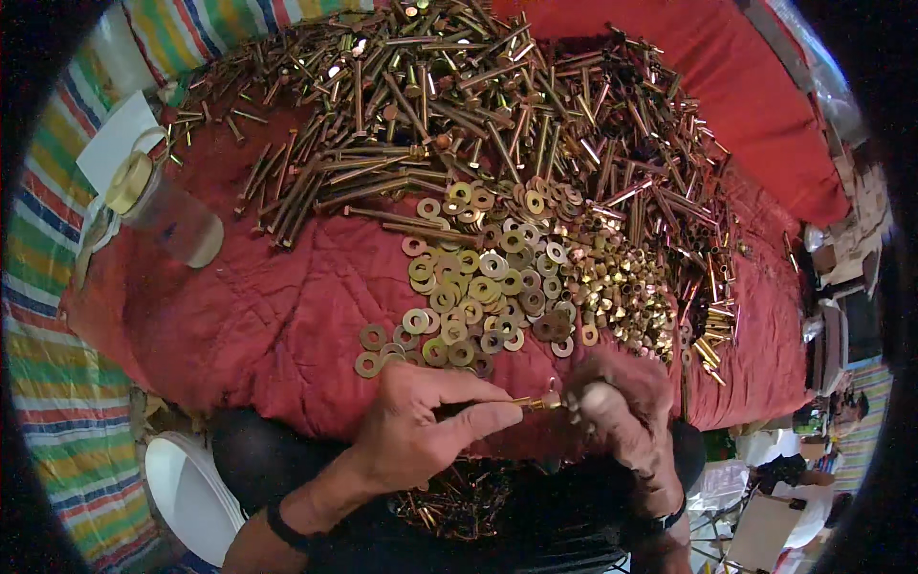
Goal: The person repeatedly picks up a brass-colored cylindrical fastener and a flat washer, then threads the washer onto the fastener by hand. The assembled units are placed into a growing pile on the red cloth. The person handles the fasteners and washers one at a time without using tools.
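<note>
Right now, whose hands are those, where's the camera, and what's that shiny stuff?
They belong to one person, no robot. A wide fisheye camera on the person's head looks down, so straight edges bend. On the padded red cloth lie a heap of long brownish metal bolts, flat round metal washers with holes, and small shiny golden metal bits. The bare left hand pinches a thin golden metal piece; the bare right hand, near its far end, is too blurred to tell what it holds.

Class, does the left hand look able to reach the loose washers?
Probably yes: the washers lie just beyond the left hand, nothing between, though it pinches a slim metal part.
</note>
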### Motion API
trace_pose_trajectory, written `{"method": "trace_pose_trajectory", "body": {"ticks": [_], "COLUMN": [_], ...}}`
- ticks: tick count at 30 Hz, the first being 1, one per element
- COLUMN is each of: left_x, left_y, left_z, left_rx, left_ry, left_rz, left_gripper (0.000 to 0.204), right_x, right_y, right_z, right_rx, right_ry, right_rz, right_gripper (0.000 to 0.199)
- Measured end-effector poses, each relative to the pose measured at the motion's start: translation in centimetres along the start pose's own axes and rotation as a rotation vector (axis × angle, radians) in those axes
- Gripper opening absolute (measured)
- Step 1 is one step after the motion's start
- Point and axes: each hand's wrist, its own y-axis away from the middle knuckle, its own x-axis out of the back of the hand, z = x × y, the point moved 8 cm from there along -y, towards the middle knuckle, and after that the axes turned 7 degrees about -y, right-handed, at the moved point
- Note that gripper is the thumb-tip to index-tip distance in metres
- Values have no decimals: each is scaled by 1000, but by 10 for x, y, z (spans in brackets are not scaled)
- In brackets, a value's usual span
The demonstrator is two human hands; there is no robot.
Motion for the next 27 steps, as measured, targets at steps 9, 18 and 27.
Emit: {"method": "trace_pose_trajectory", "body": {"ticks": [9,18,27], "left_x": [-5,-5,-12], "left_y": [-1,-2,0], "left_z": [-3,-11,-17], "left_rx": [99,150,230], "left_ry": [69,158,218], "left_rz": [-110,-111,-166], "left_gripper": [16,17,17], "right_x": [-19,-1,-13], "right_y": [3,-2,1], "right_z": [-38,-27,-11], "right_rx": [597,288,122], "right_ry": [550,307,198], "right_rz": [-58,42,-85], "right_gripper": [29,38,15]}}
